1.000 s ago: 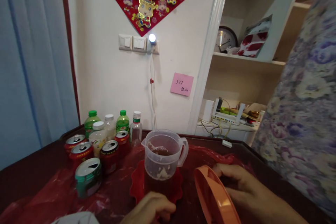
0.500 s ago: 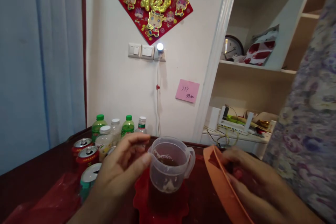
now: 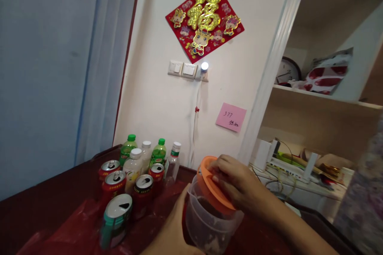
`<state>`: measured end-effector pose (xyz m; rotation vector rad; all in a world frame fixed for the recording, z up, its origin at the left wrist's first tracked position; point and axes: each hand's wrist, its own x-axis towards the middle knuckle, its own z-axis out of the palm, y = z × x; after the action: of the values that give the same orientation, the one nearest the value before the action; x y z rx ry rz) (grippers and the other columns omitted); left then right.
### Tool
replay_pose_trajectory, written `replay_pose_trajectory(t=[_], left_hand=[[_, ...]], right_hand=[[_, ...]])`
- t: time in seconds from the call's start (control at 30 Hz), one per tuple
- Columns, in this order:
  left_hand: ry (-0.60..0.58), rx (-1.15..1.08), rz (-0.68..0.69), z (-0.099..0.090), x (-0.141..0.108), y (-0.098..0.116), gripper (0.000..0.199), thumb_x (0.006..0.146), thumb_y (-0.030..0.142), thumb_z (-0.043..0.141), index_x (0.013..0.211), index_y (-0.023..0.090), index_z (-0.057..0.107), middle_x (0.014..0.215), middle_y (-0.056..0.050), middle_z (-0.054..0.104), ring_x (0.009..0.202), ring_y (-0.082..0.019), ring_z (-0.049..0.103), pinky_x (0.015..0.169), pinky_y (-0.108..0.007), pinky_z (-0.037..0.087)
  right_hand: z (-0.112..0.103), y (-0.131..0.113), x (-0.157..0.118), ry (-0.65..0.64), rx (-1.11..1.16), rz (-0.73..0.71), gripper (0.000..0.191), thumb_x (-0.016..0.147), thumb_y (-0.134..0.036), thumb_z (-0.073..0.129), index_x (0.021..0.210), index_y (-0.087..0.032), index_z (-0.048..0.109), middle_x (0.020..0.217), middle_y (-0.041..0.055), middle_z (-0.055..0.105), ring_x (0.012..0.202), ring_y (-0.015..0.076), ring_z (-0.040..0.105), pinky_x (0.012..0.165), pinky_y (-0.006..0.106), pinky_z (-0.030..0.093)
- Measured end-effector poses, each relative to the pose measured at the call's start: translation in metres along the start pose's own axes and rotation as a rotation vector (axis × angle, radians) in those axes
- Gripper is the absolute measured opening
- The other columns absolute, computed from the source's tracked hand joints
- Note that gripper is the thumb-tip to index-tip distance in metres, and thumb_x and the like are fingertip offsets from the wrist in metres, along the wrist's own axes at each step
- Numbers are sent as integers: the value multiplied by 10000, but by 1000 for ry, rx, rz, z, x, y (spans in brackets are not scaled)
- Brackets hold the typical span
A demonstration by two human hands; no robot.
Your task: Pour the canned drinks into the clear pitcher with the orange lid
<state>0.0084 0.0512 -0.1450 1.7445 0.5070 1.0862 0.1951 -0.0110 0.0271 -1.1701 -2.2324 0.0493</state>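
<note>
A clear plastic jug (image 3: 206,217) with dark liquid in it stands on the dark red table (image 3: 54,203). An orange lid (image 3: 213,186) lies tilted on the jug's rim. My right hand (image 3: 236,185) rests on top of the lid, fingers spread over it and pressing it down. My left hand (image 3: 172,235) wraps around the near left side of the jug and steadies it. The jug's lower part is cut off by the frame's edge.
Several opened drink cans (image 3: 116,217) and several plastic bottles (image 3: 158,153) stand in a cluster left of the jug, on red plastic sheeting (image 3: 68,227). Behind are a white wall, a blue curtain (image 3: 48,67) and shelves (image 3: 323,99) with a router (image 3: 287,161) and cables.
My right hand has brought the orange lid from beside the jug onto its rim. My left hand dropped from the rim to the jug's side. The view has swung left and up.
</note>
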Motion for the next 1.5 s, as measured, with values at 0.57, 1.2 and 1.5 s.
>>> replay_pose_trajectory(t=[0.57,1.2,1.5], left_hand=[[-65,-49,109,6,4,12,1218,586,488,942,1578,258,274,1627,-135,332,1491,-397,305,1235,-508,262],[-99,-138,136,7,3,11,1157,608,328,940,1558,268,283,1613,-137,354,1473,-380,345,1209,-504,302],[-110,-189,93,6,0,13,1265,498,508,969,1542,215,316,1586,-172,376,1456,-409,344,1192,-527,290]], right_hand=[[22,12,0,-274,-54,94,257,947,43,514,989,-198,592,1004,8,552,872,174,532,752,275,387],[29,7,4,-333,-251,193,250,931,66,602,953,-183,605,960,10,571,807,184,528,694,279,371],[28,7,1,-241,-117,184,276,933,71,602,1031,-186,618,989,18,571,860,192,540,737,279,367]])
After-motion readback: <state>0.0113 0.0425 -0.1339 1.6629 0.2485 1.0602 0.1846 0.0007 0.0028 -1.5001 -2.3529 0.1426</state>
